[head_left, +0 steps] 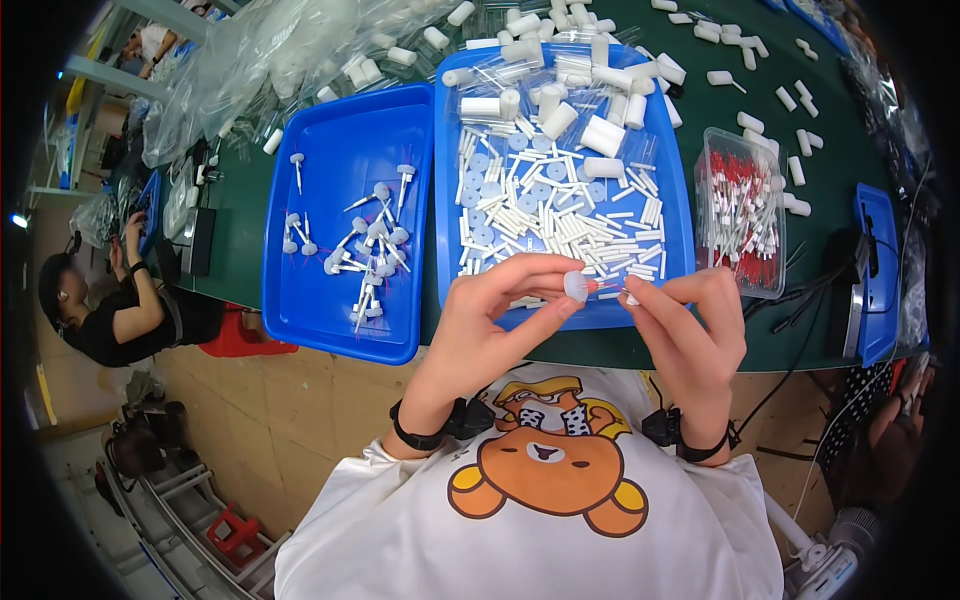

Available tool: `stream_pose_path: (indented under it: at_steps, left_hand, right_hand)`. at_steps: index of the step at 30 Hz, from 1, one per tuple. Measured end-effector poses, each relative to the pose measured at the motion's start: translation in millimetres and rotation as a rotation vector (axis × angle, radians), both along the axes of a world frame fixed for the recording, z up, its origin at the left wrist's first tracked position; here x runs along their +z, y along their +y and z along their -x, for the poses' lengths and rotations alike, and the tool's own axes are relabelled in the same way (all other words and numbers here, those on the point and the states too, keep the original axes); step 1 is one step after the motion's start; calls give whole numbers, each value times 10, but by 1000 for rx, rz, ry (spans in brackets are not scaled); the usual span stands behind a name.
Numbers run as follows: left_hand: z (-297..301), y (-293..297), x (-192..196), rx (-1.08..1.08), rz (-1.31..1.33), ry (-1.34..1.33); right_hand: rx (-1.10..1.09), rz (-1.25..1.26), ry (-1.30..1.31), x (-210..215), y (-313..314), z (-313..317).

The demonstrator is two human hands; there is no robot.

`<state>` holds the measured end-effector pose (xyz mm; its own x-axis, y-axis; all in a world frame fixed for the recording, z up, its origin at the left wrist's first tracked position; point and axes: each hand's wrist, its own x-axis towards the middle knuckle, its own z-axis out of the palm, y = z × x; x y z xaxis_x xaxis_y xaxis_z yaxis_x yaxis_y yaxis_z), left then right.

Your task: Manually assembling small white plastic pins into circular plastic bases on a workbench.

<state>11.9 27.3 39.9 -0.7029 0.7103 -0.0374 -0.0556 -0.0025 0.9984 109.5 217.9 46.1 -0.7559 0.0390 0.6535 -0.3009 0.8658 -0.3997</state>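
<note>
Pinched between the thumb and fingers of my left hand point(485, 320) is a pale round disc point(575, 286) with thin red wires sticking out toward the right. My right hand point(692, 330) is closed at the fingertips on a small white piece point(630, 298), close to the wire ends. Both hands are over the front edge of a blue tray point(682, 215). Inside it lie many short white tubes point(540, 225), pale blue discs point(478, 162) and white cylinders point(603, 135). My fingers hide part of the small white piece, so its exact shape is unclear.
At left, a second blue tray point(345, 105) holds several disc-and-tube assemblies point(376, 230). A clear box point(742, 210) of red-and-white wired parts stands at right, near black cables point(805, 300). Plastic bags point(260, 65) and loose cylinders lie behind. Another person point(105, 310) works far left.
</note>
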Motion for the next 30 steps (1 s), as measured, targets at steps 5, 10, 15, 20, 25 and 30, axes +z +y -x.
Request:
stream_pose_path:
  at_steps: [5,10,15,20,25,30]
  left_hand:
    - [-4,-11,-72,28,-60,28]
    - [3,-10,-104,36,-67,79]
    - [10,4,-123,73,16,162]
    - [16,-10,-84,8,49,125]
    - [19,-10,-16,-101,16,172]
    - [-9,19,-58,-87,-31,202]
  right_hand:
    - [7,-8,-6,-26,-8,-3]
    - [9,-13,-16,-32,-6,-11]
    - [51,-42,-18,23,-14,-39]
    - [74,-19,-19,28,-16,-45]
    - [186,70,-37,0,1,-14]
    - [114,201,-89,-58,-85,-19]
